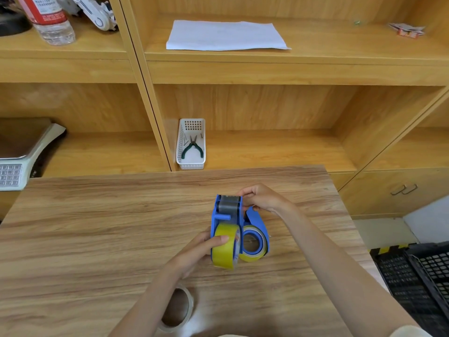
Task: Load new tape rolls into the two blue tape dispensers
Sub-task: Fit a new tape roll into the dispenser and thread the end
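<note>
Two blue tape dispensers stand side by side on the wooden table [97, 227]. The left dispenser [222, 216] carries a yellow tape roll [224, 249], and my left hand [199, 251] grips that roll with the thumb on top. My right hand [262, 198] pinches the front end of this dispenser by its grey roller and cutter. The second dispenser [257, 222] leans just to the right and holds another yellow roll [252, 245] on its blue hub. A nearly used-up clear roll [178, 310] lies flat near the table's front, partly under my left forearm.
A white basket [192, 144] with green-handled pliers sits on the shelf behind the table. A weighing scale [21, 152] stands at the left, a sheet of paper [226, 35] on the upper shelf, a water bottle [53, 20] top left. Black crates [418, 276] stand at the right.
</note>
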